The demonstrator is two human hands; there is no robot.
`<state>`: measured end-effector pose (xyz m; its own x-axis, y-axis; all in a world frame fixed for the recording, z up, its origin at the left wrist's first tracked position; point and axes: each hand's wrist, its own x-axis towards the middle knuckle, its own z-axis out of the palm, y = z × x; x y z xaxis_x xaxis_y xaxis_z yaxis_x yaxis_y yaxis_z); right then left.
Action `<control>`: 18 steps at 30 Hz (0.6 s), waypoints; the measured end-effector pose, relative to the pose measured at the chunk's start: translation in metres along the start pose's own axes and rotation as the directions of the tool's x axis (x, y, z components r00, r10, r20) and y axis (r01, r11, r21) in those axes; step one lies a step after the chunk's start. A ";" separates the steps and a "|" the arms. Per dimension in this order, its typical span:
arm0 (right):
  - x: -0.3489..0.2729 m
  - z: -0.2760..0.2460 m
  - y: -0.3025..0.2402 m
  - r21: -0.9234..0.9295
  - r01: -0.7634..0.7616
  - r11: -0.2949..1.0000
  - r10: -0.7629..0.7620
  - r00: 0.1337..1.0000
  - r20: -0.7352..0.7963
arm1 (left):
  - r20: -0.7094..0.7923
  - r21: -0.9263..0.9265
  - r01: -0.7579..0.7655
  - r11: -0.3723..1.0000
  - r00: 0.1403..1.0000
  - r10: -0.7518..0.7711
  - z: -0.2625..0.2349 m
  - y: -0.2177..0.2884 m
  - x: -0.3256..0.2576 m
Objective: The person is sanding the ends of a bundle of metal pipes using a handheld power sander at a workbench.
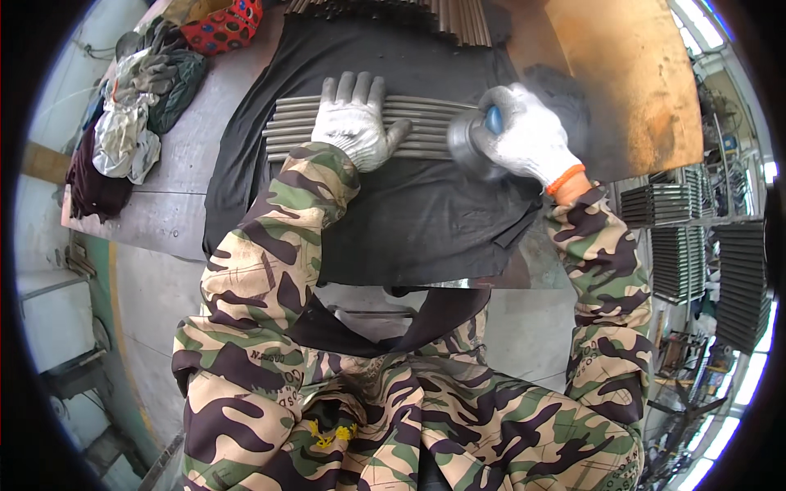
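Note:
A row of several grey metal rods [426, 127] lies side by side on a black cloth [401, 221] over the table. Across the rods my gloved left hand [352, 119] rests flat, fingers stretched toward the far side and thumb out to the right. At the rods' right end, my gloved right hand [528, 131] is closed round a blue part of a round grey metal tool [472, 147]. That tool is smeared by motion and covers the rods' right tips; its exact kind is hidden. Both gloves are white with grey-coated fingers.
More dark rods [393, 12] are piled at the far edge. Gloves and rags [135, 106] lie in a heap at left, near a red patterned cloth [225, 29]. A wooden board [634, 74] with dark stains stands at right, beyond which are stacked rods [678, 262].

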<state>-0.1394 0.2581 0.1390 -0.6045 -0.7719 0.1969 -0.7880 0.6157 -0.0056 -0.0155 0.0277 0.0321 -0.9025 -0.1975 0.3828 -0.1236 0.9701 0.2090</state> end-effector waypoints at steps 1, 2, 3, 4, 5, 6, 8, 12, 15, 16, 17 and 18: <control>0.000 0.005 -0.001 -0.011 0.019 1.000 -0.019 1.000 -0.007 | -0.031 -0.016 -0.001 1.000 1.000 0.000 0.003 0.002 -0.001; -0.001 0.006 -0.001 -0.037 0.031 0.999 -0.031 1.000 0.005 | -0.062 -0.033 -0.001 0.999 0.998 -0.001 0.007 0.004 -0.002; -0.002 0.004 -0.002 -0.033 0.008 0.999 -0.008 1.000 0.013 | -0.104 -0.023 0.011 1.000 0.994 -0.013 0.014 0.005 -0.003; -0.002 0.003 0.000 -0.023 -0.016 1.000 0.016 1.000 0.023 | -0.113 -0.034 0.029 0.999 0.993 -0.033 0.007 0.010 -0.005; -0.001 0.002 0.004 -0.007 -0.018 1.000 0.018 1.000 0.017 | -0.088 -0.039 0.024 0.999 0.996 -0.028 0.001 0.014 -0.007; 0.003 0.001 0.004 -0.018 -0.005 1.000 0.006 1.000 0.023 | -0.062 -0.042 0.014 0.999 0.998 -0.017 -0.004 0.016 -0.011; 0.010 -0.001 0.006 0.014 -0.033 0.999 0.033 0.999 0.030 | -0.100 -0.038 0.010 0.999 0.995 -0.014 0.000 0.018 -0.026; 0.021 -0.011 0.003 -0.010 -0.028 1.000 0.029 0.997 0.068 | -0.102 -0.038 -0.003 0.999 0.995 -0.001 -0.010 0.019 -0.026; 0.005 -0.014 -0.003 -0.005 0.019 1.000 -0.018 0.997 0.077 | -0.097 -0.040 0.014 0.999 0.995 -0.017 -0.006 0.022 -0.021; 0.001 -0.013 0.000 0.000 0.021 1.000 -0.021 0.997 0.075 | -0.090 -0.039 0.024 0.999 0.996 -0.028 -0.007 0.021 -0.018; -0.003 -0.010 0.006 0.021 0.073 0.997 -0.074 0.997 0.036 | -0.155 0.012 0.011 1.000 0.988 -0.009 -0.002 0.021 -0.016; -0.005 -0.007 0.010 0.042 0.125 0.991 -0.125 0.992 -0.003 | -0.151 0.018 0.012 1.000 0.988 -0.009 0.000 0.018 -0.017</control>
<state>-0.1435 0.2690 0.1452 -0.5012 -0.8421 0.1992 -0.8614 0.5074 -0.0226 -0.0020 0.0484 0.0294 -0.8285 -0.2255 0.5126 -0.1418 0.9700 0.1975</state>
